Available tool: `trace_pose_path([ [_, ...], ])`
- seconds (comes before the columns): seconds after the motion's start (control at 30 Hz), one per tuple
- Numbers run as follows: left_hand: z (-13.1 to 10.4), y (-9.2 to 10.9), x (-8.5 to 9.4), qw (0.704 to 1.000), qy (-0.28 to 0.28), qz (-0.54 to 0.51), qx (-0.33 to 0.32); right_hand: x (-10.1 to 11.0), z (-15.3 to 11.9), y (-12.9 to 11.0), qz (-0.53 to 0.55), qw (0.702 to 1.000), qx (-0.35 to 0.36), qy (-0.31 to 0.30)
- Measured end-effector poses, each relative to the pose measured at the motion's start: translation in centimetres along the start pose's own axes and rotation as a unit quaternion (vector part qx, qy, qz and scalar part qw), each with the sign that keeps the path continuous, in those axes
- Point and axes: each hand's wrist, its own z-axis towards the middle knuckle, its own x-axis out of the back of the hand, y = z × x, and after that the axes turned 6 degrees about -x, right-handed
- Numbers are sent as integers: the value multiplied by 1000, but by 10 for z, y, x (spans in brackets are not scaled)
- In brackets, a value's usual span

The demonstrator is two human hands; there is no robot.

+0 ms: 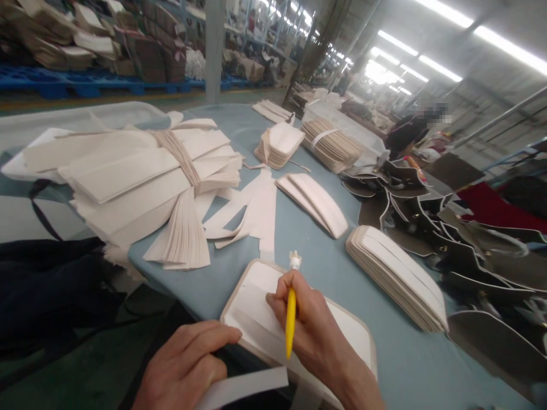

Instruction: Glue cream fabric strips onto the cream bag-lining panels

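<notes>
A pale panel with rounded corners and a tan border (252, 285) lies at the table's near edge. My right hand (311, 319) is closed round a slim yellow pen-like tool (290, 324) with a white end; its exact kind is unclear. The fingertips of that hand are at a white strip lying across the panel. My left hand (188, 361) has its index finger stretched to the panel's near edge, the other fingers curled. A loose white strip (252, 386) comes out from beneath those curled fingers, where the grip is partly hidden.
Tied bundles of pale strips (141, 176) cover the table's left. Loose strips (262, 210), two curved panels (316, 202) and a panel stack (397, 279) lie beyond my hands. Dark bag-like pieces (470, 273) fill the right side. A metal post (212, 51) stands behind.
</notes>
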Motion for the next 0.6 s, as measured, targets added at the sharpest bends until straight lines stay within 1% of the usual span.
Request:
trace_pose_path([
  [0.13, 10, -11, -11, 997, -2, 28, -76, -5, 9, 8, -53, 998, 13, -7],
  [0.17, 10, -14, -14, 996, -3, 33, -82, -6, 10, 9, -64, 998, 12, -8],
  [0.33, 8, -15, -21, 999, -16, 29, -28, -5, 15, 10, -80, 997, 6, -20],
  [0.53, 6, -18, -21, 999, -12, 21, -30, -3, 21, 6, -84, 995, 1, -49],
  [0.6, 4, -20, -21, 999, -15, 25, -43, -4, 23, 6, -83, 995, 0, -51],
])
